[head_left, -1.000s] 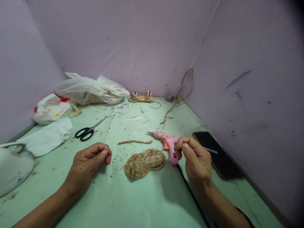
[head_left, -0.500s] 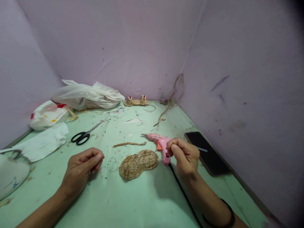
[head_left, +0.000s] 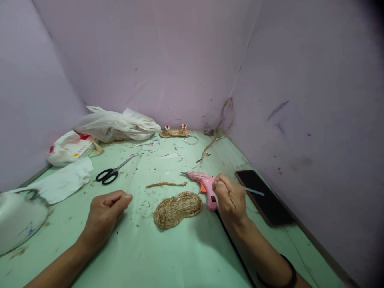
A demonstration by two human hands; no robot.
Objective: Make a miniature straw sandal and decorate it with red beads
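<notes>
My left hand [head_left: 105, 214] is closed in a loose fist at the left, thumb along the curled fingers, with nothing showing in it. My right hand [head_left: 230, 199] is a fist beside the handle of a pink glue gun [head_left: 203, 180] with an orange trigger; nothing shows in its fingers. A pale glue stick [head_left: 253, 191] runs out behind that hand. Between the hands lies a peanut-shaped sole of coiled straw braid [head_left: 178, 210]. A short piece of braided cord [head_left: 166, 184] lies just beyond it.
Black-handled scissors [head_left: 111, 174], white paper [head_left: 64, 180] and a white rounded object [head_left: 21, 222] are at left. Plastic bags [head_left: 117, 124] and a finished straw piece [head_left: 175, 133] stand at the back. Cord [head_left: 210, 146] leans at the back right; a phone [head_left: 264, 200] lies right.
My right hand has curled from a loose pinch into a tighter fist. My left fingers have curled in more. The whole view has shifted slightly.
</notes>
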